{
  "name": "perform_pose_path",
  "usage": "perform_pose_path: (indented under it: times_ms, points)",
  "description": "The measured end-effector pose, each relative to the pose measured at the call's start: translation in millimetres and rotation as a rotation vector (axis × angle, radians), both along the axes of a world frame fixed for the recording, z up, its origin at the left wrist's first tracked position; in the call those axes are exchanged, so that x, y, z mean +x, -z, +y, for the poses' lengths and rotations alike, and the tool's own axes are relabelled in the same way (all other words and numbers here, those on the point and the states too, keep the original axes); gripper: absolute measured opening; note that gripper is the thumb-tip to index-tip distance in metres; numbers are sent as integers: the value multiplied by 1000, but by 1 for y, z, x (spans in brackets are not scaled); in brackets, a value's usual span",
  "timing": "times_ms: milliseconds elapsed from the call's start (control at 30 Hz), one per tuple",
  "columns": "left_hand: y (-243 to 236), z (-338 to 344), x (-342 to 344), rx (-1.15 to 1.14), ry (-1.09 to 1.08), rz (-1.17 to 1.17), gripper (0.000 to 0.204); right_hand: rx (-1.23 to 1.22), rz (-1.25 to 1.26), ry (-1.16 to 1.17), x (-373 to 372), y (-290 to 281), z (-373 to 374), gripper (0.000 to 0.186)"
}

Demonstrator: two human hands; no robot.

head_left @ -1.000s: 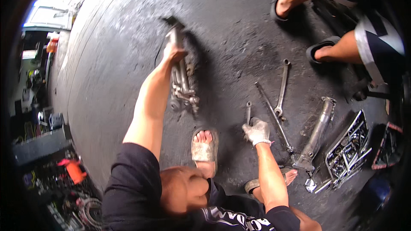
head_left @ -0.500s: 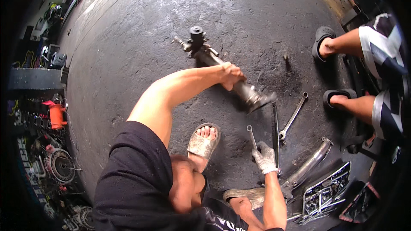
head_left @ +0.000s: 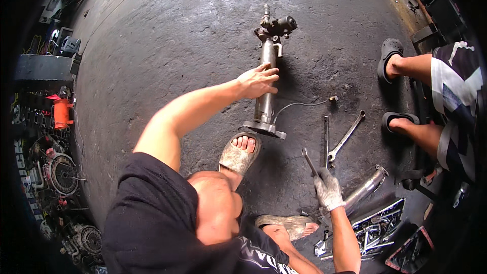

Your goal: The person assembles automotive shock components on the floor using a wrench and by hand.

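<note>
On the floor ahead of me lies a metal cylinder [head_left: 266, 102] with a flat flange at its near end and a dark valve-like fitting [head_left: 276, 26] at its far end. A thin cable trails from its right side to a small connector [head_left: 333, 98]. My left hand [head_left: 259, 81] rests on the middle of the cylinder, its bare fingers spread across the metal. In a knitted white glove, my right hand [head_left: 328, 190] is closed around a wrench [head_left: 308, 161], whose ring end sticks out forward. A long dark bar [head_left: 326, 139] and a combination wrench [head_left: 347, 134] lie just beyond that hand.
Another metal tube [head_left: 366, 186] lies to the right of my glove. A tray of sockets and wrenches [head_left: 378, 231] sits at the lower right, beside a red-edged case [head_left: 412, 248]. A person's legs [head_left: 413, 66] are at the right. Machine parts [head_left: 63, 172] line the left.
The cylinder has turned from a diagonal to point nearly straight away from me, its fitting swinging right. My left hand has loosened from a grip to spread fingers. My right hand keeps the wrench.
</note>
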State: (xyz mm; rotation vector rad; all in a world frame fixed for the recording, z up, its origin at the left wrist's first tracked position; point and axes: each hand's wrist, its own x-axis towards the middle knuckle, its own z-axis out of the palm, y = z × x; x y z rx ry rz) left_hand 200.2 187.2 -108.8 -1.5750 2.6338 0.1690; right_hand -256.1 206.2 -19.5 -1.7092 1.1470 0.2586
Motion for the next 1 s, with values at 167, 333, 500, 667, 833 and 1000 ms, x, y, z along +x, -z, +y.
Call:
perform_pose_path:
  times_ms: [167, 333, 500, 667, 833, 1000]
  points:
    - [3, 24, 6, 124, -243, 235, 56, -189, -278, 151, 71, -9, -13, 25]
    - [19, 33, -12, 181, -856, 547, 86, -177, -275, 225, 81, 7, -20, 26]
    - [35, 46, -11, -16, -1104, 704, 113, -167, -196, 265, 74, 27, -3, 27]
    - [23, -3, -17, 109, -1458, 610, 121, -110, -121, 281, 62, 25, -1, 28]
    - [28, -39, 19, 307, -1647, 583, 78, -169, -170, 299, 58, 30, 4, 28]
    - [38, -14, 73, 245, -1184, 665, 78, -344, -277, 306, 26, 43, -3, 24]
